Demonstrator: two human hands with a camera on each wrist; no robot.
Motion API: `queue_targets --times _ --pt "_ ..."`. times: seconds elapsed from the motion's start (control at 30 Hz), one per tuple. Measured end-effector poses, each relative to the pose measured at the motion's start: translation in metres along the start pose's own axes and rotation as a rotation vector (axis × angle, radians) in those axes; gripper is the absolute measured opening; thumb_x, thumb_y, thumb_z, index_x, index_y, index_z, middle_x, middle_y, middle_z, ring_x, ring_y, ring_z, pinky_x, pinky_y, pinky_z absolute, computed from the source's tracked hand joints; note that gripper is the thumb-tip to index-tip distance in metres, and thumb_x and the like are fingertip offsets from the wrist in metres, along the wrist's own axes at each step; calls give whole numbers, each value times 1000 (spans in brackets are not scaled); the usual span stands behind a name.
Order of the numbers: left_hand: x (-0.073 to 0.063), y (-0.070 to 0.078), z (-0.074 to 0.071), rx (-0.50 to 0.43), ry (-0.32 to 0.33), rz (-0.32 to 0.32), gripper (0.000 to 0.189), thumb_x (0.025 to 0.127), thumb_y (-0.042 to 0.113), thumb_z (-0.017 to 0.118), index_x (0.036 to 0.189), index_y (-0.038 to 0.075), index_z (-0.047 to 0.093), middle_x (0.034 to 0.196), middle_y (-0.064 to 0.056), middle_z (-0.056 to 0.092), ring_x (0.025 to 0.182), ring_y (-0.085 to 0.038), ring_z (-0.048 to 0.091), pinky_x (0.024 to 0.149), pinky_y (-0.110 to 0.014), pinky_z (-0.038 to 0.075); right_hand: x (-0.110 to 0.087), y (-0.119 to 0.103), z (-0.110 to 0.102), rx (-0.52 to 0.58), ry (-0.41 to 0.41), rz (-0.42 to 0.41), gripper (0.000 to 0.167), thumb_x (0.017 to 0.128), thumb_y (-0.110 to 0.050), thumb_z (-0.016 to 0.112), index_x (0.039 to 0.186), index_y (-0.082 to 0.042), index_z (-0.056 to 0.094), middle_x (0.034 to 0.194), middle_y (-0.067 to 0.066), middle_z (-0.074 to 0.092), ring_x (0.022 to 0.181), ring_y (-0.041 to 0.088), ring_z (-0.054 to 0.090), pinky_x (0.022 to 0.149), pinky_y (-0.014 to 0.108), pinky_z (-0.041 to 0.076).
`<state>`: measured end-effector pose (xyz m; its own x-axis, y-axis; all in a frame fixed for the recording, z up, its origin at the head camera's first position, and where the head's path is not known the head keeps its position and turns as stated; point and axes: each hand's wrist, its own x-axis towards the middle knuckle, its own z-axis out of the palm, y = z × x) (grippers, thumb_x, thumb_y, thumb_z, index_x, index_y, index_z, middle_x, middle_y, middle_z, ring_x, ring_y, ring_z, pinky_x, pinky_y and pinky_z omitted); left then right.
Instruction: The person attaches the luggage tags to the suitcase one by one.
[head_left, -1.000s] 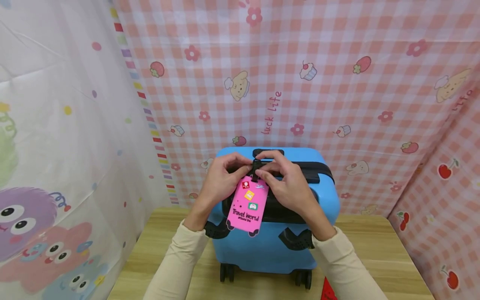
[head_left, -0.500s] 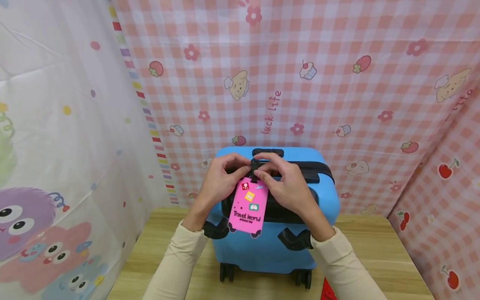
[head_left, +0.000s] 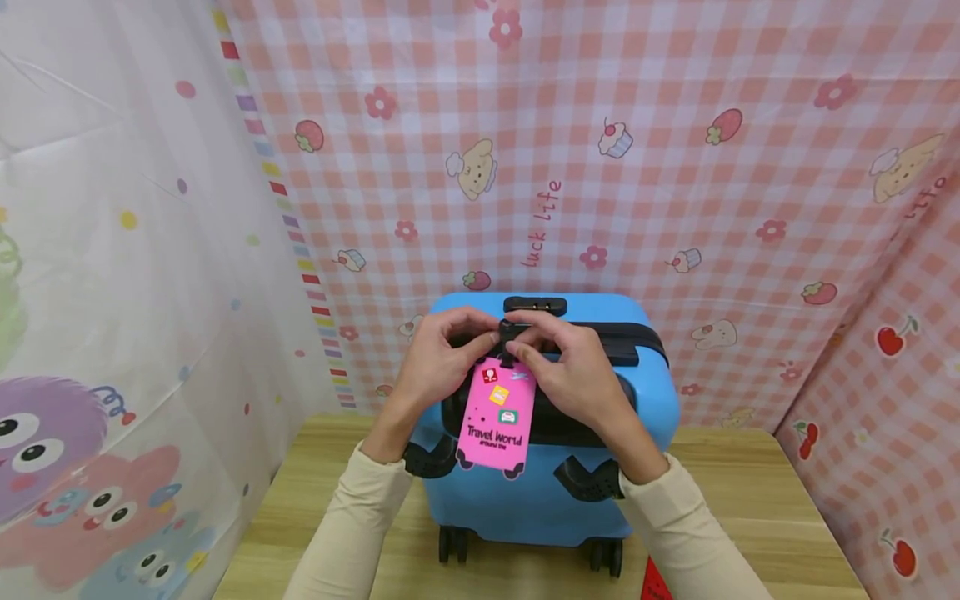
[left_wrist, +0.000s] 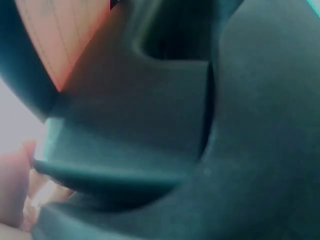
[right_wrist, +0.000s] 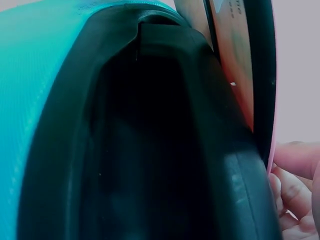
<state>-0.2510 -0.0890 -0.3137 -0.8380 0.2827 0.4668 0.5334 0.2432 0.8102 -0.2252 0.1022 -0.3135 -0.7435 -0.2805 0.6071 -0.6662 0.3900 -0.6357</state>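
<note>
A pink luggage tag (head_left: 497, 421) printed "Travel World" hangs by its black strap (head_left: 507, 354) in front of the blue suitcase (head_left: 525, 508), near the suitcase's black side handle. My left hand (head_left: 446, 354) pinches the strap from the left between thumb and forefinger. From the right, my right hand (head_left: 573, 367) pinches the strap's other side with thumb and fingers. The fingertips nearly meet, hiding the strap's fastening. Black plastic of the handle (left_wrist: 130, 115) fills most of the left wrist view. The tag is seen edge-on beside the fingers in the right wrist view.
The suitcase stands on its black wheels (head_left: 452, 544) on a wooden table (head_left: 750, 500). A black combination lock (head_left: 535, 306) is at its far edge. Part of a red tag (head_left: 656, 583) lies by my right sleeve. Patterned cloths (head_left: 600, 167) hang around the table.
The tag has swung slightly to the right at its lower end and hangs a little lower. Both hands have shifted slightly left, still pinching the strap.
</note>
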Motion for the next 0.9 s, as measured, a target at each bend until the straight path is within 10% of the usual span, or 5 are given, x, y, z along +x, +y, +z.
queue_targets --times 0.9 --pt "-1 2 -3 -99 -5 -30 20 93 9 68 112 5 71 104 -11 76 96 -18 71 83 -29 55 1 -7 3 -73 50 6 36 88 -7 74 123 -3 68 80 3 72 68 11 60 57 27 46"
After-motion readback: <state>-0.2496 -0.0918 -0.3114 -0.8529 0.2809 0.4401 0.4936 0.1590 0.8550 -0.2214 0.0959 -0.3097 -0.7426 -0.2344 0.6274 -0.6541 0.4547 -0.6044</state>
